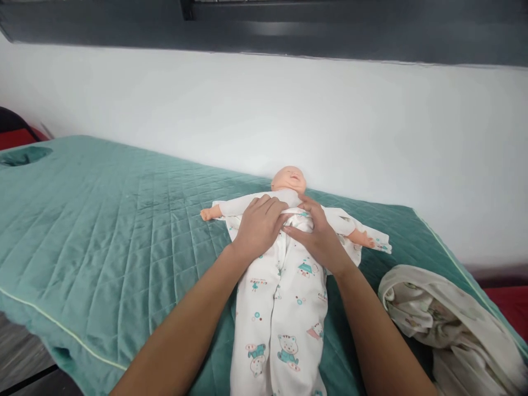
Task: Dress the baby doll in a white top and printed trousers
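Note:
A baby doll [289, 179] lies on its back, arms spread, in a white long-sleeved top [284, 196]. Its legs are inside a white romper [282, 319] printed with animals and houses; the romper's upper part lies open under the arms, with one printed sleeve beyond the doll's hand. My left hand [262, 224] is on the doll's belly, fingers and thumb drawn close together at the romper's front edge, fingertips partly hidden. My right hand [319, 231] rests on the other side of the belly, thumb and forefinger apart with romper cloth showing between them.
A green quilted cover [136, 231] is spread on the bed, with a hole [25, 156] at the far left. Crumpled pale printed cloth [445, 319] lies at the lower right. The white wall [231, 104] stands behind the doll's head.

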Available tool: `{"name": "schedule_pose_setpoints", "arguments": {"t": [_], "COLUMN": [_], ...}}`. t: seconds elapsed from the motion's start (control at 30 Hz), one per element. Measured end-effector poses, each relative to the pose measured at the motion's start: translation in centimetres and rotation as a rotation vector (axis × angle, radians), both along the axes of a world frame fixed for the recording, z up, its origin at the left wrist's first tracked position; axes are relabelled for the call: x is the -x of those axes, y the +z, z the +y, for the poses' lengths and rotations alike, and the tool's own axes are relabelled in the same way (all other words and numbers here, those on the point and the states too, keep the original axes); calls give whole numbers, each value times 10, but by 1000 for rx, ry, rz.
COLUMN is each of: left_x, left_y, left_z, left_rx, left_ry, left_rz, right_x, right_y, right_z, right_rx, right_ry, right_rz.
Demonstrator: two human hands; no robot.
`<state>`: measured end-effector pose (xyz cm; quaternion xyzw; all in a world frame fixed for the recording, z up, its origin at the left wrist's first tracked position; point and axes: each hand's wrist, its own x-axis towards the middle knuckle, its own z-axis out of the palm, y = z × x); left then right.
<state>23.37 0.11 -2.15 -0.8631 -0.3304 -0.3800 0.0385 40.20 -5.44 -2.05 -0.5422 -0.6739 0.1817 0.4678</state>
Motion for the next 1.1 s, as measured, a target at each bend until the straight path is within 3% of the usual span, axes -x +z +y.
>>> {"name": "schedule_pose_setpoints", "arguments": {"t": [0.17, 0.33, 0.57, 0.7, 0.83, 1.1], "left_x": [2, 2, 9, 23, 42, 61], "left_y": [-5, -11, -22, -30, -38, -43], "left_z": [-1, -4, -1, -7, -28, -70], "left_rx": [-43, -78, 17, 163, 375, 719], "left_ry": [-53, 33, 121, 207, 244, 85], "left_rz": [-67, -128, -198, -297, -417, -558], "right_x": [9, 17, 1, -18, -26, -30], "right_y": [-2, -3, -9, -18, -23, -26], "right_z": [-5, -19, -34, -41, -44, -58], "right_rx": [-203, -322, -86, 92, 169, 231], "right_ry": [-94, -102, -145, -154, -143, -130], "right_rz": [-92, -134, -144, -121, -111, -163]}}
